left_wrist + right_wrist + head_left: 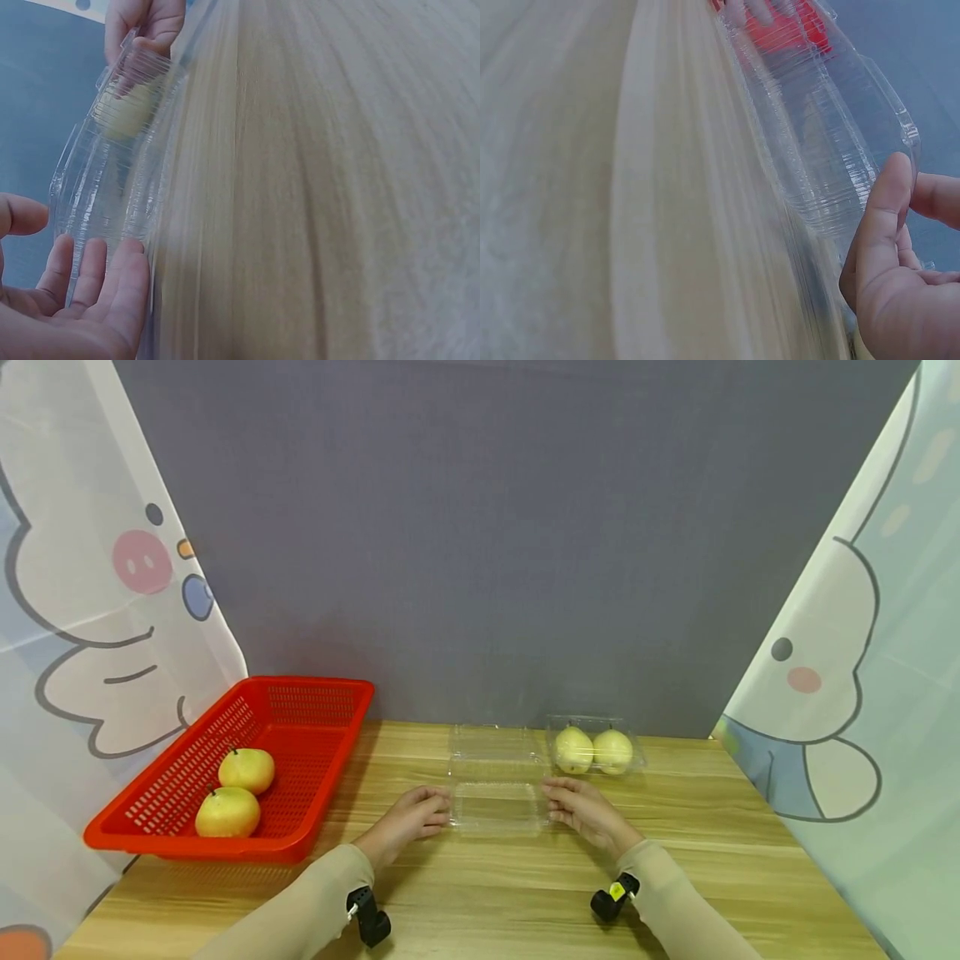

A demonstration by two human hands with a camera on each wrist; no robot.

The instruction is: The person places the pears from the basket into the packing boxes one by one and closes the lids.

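Well, relaxed left fingers (129,289) touch a clear box (498,807), right fingers (879,221) pinch it; basket (311,752) and second box (592,723) hold pears (228,812).

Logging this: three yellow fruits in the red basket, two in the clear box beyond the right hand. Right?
Not quite: the head view shows two yellow fruits in the red basket, not three. The two in the clear box beyond the right hand are correct.
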